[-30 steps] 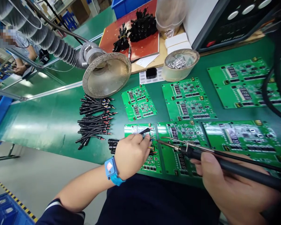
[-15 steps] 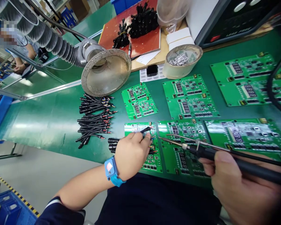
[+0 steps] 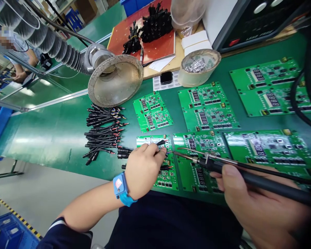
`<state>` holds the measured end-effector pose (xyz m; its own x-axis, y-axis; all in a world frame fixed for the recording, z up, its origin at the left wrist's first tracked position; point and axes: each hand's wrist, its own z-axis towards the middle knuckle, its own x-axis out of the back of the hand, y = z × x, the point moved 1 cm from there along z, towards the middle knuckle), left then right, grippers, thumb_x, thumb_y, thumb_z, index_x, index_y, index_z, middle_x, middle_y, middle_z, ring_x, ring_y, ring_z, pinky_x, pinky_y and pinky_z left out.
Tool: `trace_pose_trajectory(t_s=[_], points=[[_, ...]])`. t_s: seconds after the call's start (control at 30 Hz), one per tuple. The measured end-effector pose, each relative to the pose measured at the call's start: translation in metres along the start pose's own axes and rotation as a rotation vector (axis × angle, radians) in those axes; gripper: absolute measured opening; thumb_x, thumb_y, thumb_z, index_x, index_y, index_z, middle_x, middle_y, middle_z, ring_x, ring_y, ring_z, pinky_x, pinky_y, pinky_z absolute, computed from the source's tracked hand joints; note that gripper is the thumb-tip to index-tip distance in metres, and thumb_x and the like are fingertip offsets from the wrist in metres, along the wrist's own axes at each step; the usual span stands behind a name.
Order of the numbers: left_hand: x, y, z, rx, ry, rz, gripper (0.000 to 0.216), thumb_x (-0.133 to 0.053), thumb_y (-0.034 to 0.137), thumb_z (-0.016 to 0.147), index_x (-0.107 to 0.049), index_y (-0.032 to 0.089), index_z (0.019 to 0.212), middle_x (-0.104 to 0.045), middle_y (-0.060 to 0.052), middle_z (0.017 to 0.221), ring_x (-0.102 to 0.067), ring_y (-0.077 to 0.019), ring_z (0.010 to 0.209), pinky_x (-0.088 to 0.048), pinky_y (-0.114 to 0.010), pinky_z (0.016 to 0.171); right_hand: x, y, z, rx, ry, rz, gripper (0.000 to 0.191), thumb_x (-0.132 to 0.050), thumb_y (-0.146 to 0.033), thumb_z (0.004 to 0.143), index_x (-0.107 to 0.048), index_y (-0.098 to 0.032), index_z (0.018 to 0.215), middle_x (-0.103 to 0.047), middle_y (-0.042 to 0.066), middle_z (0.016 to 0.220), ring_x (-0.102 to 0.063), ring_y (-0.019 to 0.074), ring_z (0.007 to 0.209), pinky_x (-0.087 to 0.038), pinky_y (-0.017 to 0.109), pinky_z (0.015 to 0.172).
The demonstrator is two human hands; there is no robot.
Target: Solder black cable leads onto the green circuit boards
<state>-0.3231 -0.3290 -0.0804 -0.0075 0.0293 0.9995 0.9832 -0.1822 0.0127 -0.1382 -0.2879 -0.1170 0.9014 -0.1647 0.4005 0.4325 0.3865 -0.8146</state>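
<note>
Soldering iron (image 3: 261, 181) tip edged toward wire (image 3: 160, 142) (black) pinched by fingers of left hand (image 3: 142, 169); right hand (image 3: 254, 207) fingers clamp iron

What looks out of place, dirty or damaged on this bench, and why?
Only the extraction hood: its inside is stained brown. Nothing looks spilled or broken around the left hand pinching a black cable or the right hand holding the soldering iron.
</note>
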Motion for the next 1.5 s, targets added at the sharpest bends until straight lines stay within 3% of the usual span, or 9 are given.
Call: trace_pose_trajectory(t_s=[0.27, 0.63, 0.9, 1.03, 1.13, 1.23, 1.43, 1.5], points=[[0.005, -0.002, 0.004, -0.089, -0.014, 0.029, 0.025, -0.044, 0.017, 0.086, -0.055, 0.020, 0.108, -0.053, -0.002, 0.074, -0.050, -0.0161, 0.067, -0.044, -0.028, 0.054, -0.001, 0.001, 0.001, 0.032, -0.007, -0.011, 0.012, -0.061, -0.019, 0.070, -0.056, -0.022, 0.059, -0.056, -0.004, 0.057, -0.053, 0.0101, 0.046, -0.043, 0.024, 0.043], [0.010, 0.004, 0.013, -0.144, -0.082, 0.143, 0.023, -0.042, 0.011, 0.082, -0.058, 0.013, 0.098, -0.051, -0.005, 0.070, -0.053, -0.0185, 0.064, -0.044, -0.028, 0.048, 0.000, -0.002, 0.001, -0.037, -0.018, -0.017, 0.014, -0.061, -0.022, 0.070, -0.056, -0.020, 0.057, -0.056, -0.002, 0.055, -0.054, 0.0119, 0.046, -0.044, 0.025, 0.042], [0.013, 0.009, 0.016, -0.111, -0.123, 0.182, 0.019, -0.042, 0.008, 0.081, -0.059, 0.013, 0.088, -0.051, -0.006, 0.070, -0.054, -0.0201, 0.063, -0.044, -0.029, 0.047, 0.002, 0.012, -0.006, -0.135, 0.119, 0.098, 0.012, -0.061, -0.017, 0.068, -0.055, -0.018, 0.059, -0.057, -0.001, 0.054, -0.057, 0.0158, 0.047, -0.047, 0.029, 0.044], [0.014, 0.010, 0.017, -0.097, -0.129, 0.165, 0.017, -0.044, 0.009, 0.081, -0.059, 0.014, 0.084, -0.051, -0.005, 0.069, -0.053, -0.0201, 0.064, -0.045, -0.030, 0.048, 0.002, 0.006, 0.000, -0.038, 0.129, 0.031, 0.014, -0.061, -0.018, 0.068, -0.056, -0.017, 0.055, -0.055, 0.001, 0.052, -0.056, 0.0153, 0.049, -0.045, 0.028, 0.044], [0.012, 0.010, 0.014, -0.058, -0.094, 0.124, 0.018, -0.045, 0.012, 0.083, -0.058, 0.012, 0.095, -0.054, -0.005, 0.072, -0.053, -0.0198, 0.066, -0.047, -0.031, 0.053, 0.000, 0.002, 0.005, 0.046, 0.104, 0.010, 0.015, -0.061, -0.017, 0.068, -0.056, -0.017, 0.054, -0.055, 0.001, 0.052, -0.056, 0.0145, 0.051, -0.045, 0.028, 0.046], [0.008, 0.009, 0.009, -0.007, -0.044, 0.080, 0.022, -0.046, 0.012, 0.083, -0.055, 0.010, 0.103, -0.055, -0.006, 0.077, -0.053, -0.0197, 0.069, -0.048, -0.032, 0.057, -0.002, 0.002, 0.005, 0.074, 0.085, 0.002, 0.011, -0.063, -0.014, 0.066, -0.058, -0.017, 0.057, -0.056, 0.000, 0.053, -0.057, 0.0132, 0.053, -0.045, 0.026, 0.048], [0.001, 0.006, 0.004, 0.041, 0.009, -0.028, 0.019, -0.047, 0.013, 0.084, -0.056, 0.014, 0.100, -0.054, -0.005, 0.080, -0.052, -0.0185, 0.075, -0.049, -0.032, 0.066, -0.004, 0.003, 0.004, 0.117, 0.042, -0.021, 0.011, -0.063, -0.014, 0.067, -0.058, -0.019, 0.058, -0.056, -0.003, 0.053, -0.056, 0.0107, 0.053, -0.045, 0.024, 0.049], [0.002, 0.005, 0.005, 0.055, 0.006, -0.050, 0.018, -0.046, 0.014, 0.084, -0.056, 0.014, 0.099, -0.055, -0.007, 0.091, -0.053, -0.0189, 0.082, -0.049, -0.032, 0.070, -0.004, 0.002, 0.004, 0.132, 0.032, -0.039, 0.012, -0.063, -0.015, 0.068, -0.058, -0.021, 0.059, -0.055, -0.004, 0.053, -0.056, 0.0098, 0.053, -0.045, 0.023, 0.050]])
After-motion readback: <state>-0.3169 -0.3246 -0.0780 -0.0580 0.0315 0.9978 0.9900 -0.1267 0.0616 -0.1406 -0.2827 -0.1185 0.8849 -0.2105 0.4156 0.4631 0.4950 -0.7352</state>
